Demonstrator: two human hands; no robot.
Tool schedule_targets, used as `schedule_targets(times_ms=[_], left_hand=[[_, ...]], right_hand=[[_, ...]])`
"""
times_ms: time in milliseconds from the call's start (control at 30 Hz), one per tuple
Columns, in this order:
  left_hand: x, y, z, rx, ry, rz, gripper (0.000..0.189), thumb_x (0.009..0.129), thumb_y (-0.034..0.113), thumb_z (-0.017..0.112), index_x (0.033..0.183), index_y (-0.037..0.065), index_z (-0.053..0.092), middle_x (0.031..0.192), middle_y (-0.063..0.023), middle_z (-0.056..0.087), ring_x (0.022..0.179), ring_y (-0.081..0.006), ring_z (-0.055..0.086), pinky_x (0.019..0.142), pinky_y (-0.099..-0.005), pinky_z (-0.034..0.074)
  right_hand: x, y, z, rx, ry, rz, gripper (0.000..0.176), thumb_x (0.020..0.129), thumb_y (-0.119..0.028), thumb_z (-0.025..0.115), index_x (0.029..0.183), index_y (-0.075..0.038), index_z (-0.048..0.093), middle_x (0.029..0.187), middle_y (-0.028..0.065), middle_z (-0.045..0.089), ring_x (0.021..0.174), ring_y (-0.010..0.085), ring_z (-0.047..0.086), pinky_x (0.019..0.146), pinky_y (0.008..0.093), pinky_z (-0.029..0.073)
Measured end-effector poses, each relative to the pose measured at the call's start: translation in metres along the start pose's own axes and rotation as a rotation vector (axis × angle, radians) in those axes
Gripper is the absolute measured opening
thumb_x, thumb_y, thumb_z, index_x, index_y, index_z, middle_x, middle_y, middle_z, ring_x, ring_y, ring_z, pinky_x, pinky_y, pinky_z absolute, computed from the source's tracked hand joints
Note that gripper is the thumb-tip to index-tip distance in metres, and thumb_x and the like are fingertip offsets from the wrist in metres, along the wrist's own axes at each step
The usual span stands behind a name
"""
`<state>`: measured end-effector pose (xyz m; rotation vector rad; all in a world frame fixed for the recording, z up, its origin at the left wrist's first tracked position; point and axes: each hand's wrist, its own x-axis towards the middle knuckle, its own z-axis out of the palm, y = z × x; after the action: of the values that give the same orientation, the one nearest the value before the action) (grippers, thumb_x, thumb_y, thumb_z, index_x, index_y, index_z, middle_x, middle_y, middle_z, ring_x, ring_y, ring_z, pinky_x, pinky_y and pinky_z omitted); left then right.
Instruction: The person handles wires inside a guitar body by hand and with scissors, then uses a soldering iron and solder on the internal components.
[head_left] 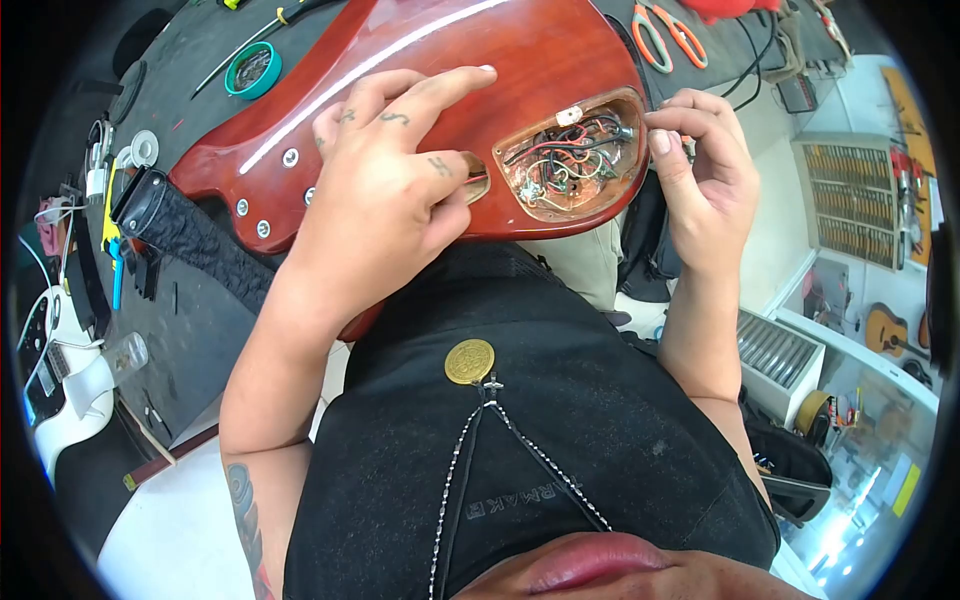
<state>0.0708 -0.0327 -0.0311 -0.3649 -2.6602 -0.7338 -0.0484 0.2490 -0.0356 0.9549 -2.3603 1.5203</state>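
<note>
A glossy red-brown guitar body (430, 140) lies back side up across the workbench, near the person's lap. In its back is an open control cavity (575, 165) with tangled wires and copper-coloured lining. My left hand (395, 165) rests over the body beside a smaller opening (478, 185), its fingers apart and thumb and index near that opening. At the body's right edge, beside the cavity, my right hand (700, 165) pinches a small part (688, 148), mostly hidden between the fingertips.
A teal dish of small parts (253, 70) stands behind the body. Orange-handled scissors (670, 38) lie at the back right. A black textured strap (190, 225) and several tools lie on the bench (200, 330). Drawers (780, 350) stand at right.
</note>
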Motion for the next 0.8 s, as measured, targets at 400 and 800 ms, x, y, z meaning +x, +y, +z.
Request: schedule_targets(times_ms=[400, 800], left_hand=[[-0.019, -0.001, -0.021, -0.052, -0.023, -0.11, 0.008, 0.067, -0.001, 0.073, 0.069, -0.003, 0.065, 0.153, -0.0107, 0.064, 0.132, -0.0376, 0.057, 0.105, -0.0506, 0.044], [-0.023, -0.014, -0.021, -0.255, 0.124, -0.102, 0.01, 0.067, 0.001, 0.07, 0.07, 0.0, 0.061, 0.143, -0.0184, 0.069, 0.118, -0.0359, 0.066, 0.101, -0.0456, 0.052]], right_hand=[[0.014, -0.016, 0.031, -0.31, -0.308, -0.275, 0.023, 0.078, -0.002, 0.083, 0.1, -0.005, 0.078, 0.109, 0.0074, 0.069, 0.108, 0.0298, 0.063, 0.093, 0.0407, 0.052], [0.013, -0.03, 0.052, -0.352, -0.354, -0.198, 0.015, 0.077, -0.012, 0.087, 0.091, -0.011, 0.082, 0.104, 0.0018, 0.064, 0.107, 0.0281, 0.06, 0.098, 0.0448, 0.047]])
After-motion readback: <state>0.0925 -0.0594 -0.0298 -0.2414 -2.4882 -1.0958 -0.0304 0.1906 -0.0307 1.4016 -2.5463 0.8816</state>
